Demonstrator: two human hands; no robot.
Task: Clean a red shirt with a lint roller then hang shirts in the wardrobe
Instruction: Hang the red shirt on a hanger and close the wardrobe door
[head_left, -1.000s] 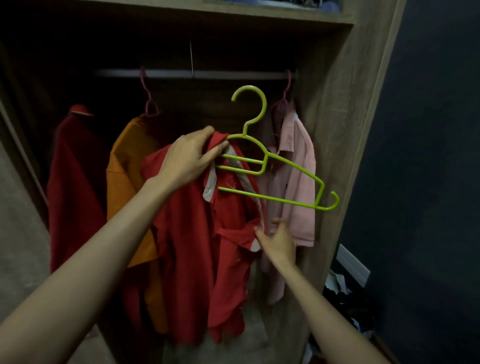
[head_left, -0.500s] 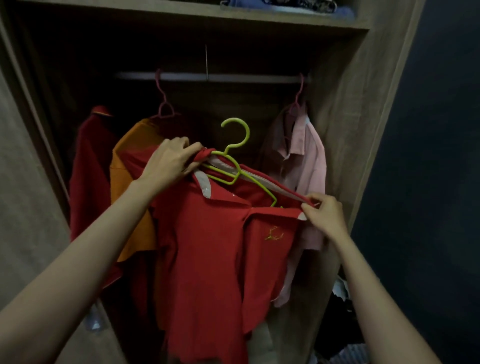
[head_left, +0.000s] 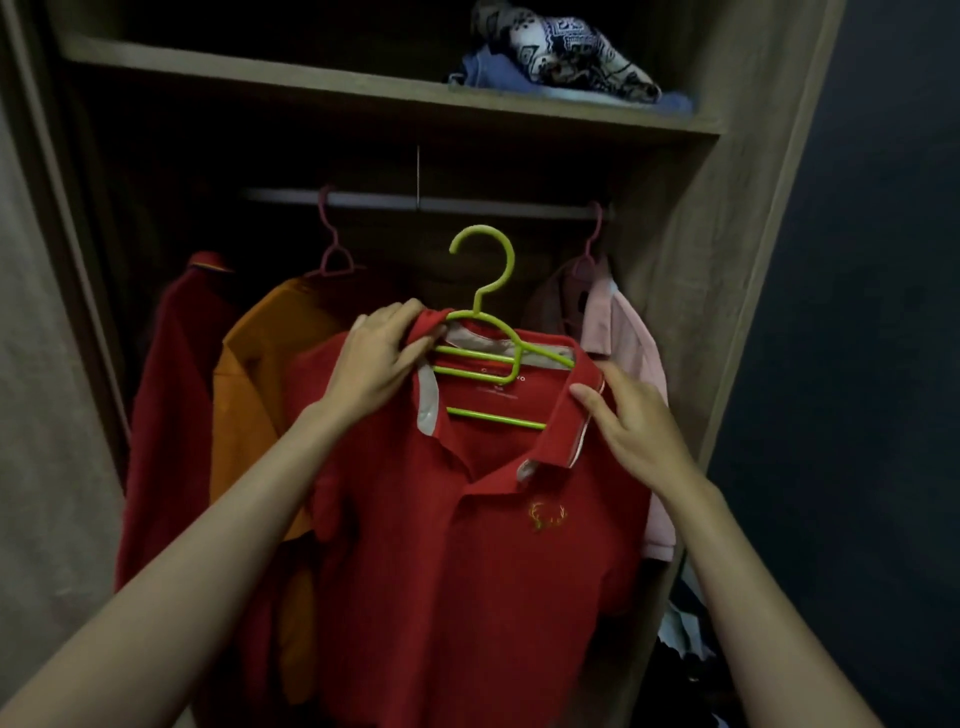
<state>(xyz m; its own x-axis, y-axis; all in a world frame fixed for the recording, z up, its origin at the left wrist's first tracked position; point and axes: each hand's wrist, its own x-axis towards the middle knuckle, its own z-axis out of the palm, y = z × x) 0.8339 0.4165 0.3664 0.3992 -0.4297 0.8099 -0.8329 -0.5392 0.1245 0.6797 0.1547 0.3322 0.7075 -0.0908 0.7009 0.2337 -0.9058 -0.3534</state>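
Note:
A red polo shirt with a gold chest emblem sits on a lime-green plastic hanger, held up in front of the open wardrobe. My left hand grips the shirt's left shoulder and collar together with the hanger's end. My right hand holds the right side of the collar, thumb on top of the fabric. The hanger's hook is free, below the metal rail and not touching it.
On the rail hang a dark red shirt, an orange shirt and a pink shirt, the latter two on pink hangers. Folded patterned cloth lies on the shelf above. The wardrobe's wooden side wall stands at the right.
The shirt now sits spread evenly on the green hanger, facing me. My right hand moved from the shirt's right shoulder to its collar. The hanger has risen toward the rail.

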